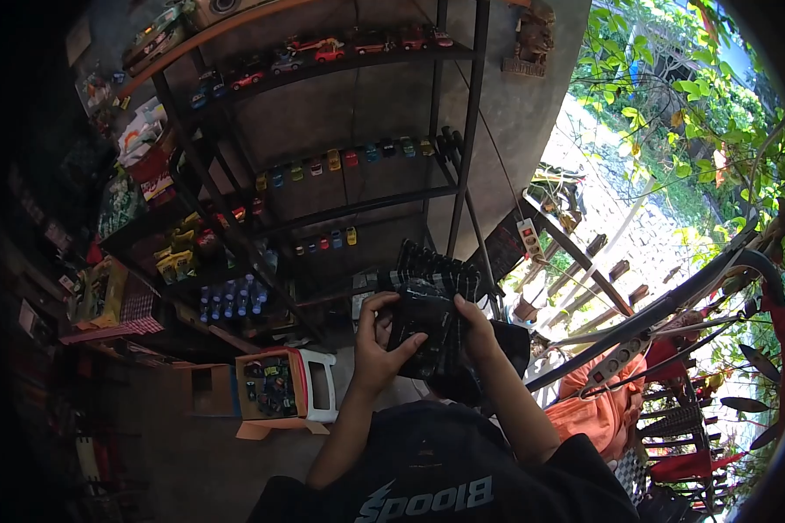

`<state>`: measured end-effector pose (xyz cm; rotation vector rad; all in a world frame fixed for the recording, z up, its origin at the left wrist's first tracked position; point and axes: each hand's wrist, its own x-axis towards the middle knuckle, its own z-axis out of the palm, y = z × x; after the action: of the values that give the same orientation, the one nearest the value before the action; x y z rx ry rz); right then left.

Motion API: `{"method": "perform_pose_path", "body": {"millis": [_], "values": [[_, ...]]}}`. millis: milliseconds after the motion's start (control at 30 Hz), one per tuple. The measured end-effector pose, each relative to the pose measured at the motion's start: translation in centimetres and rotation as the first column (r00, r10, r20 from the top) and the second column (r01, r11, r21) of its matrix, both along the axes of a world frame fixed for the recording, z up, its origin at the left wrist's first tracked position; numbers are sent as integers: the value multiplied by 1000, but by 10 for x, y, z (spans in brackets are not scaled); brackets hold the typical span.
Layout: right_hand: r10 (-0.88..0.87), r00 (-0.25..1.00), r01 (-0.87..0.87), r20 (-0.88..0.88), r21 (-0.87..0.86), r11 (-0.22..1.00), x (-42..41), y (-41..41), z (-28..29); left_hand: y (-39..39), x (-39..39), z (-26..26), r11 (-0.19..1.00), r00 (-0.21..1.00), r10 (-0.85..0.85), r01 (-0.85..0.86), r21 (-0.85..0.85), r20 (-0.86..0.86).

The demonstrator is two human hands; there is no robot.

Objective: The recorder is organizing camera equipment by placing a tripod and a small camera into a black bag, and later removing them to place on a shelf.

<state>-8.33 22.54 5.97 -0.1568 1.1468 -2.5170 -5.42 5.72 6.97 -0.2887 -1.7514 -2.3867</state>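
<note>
Both hands are raised in front of my chest with a dark, glossy folded bundle between them, perhaps plastic or cloth. My left hand grips the bundle's left side, thumb on its front and fingers bent at its edge. My right hand holds the opposite side, thumb near the upper edge. A black patterned part with pale lines sticks out above the hands. Whether it is one piece with the bundle, I cannot tell. Parts of the fingers are hidden behind it.
Ahead stands a black metal shelf with rows of toy cars. An open cardboard box of toys rests on a white plastic stool at the lower left. Bottles stand on a lower shelf. At right are a power strip, a dark curved bar and orange cloth.
</note>
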Motion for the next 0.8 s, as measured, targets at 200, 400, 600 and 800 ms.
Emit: {"method": "perform_pose_path", "body": {"millis": [200,400,600,800], "values": [[-82,985,118,149,-252,961,17,-19,-7,-2,-6,-11,579,906,240,-422,-698,-349],[-278,954,285,108,-53,957,24,-16,9,22,6,11,658,971,133,-236,-715,-198],[-350,929,365,125,-137,921,7,20,6,25,1,7,637,968,41,-215,-740,-246],[-213,976,215,-36,239,947,1,44,30,25,4,10,523,974,-28,-176,-834,-223]]}}
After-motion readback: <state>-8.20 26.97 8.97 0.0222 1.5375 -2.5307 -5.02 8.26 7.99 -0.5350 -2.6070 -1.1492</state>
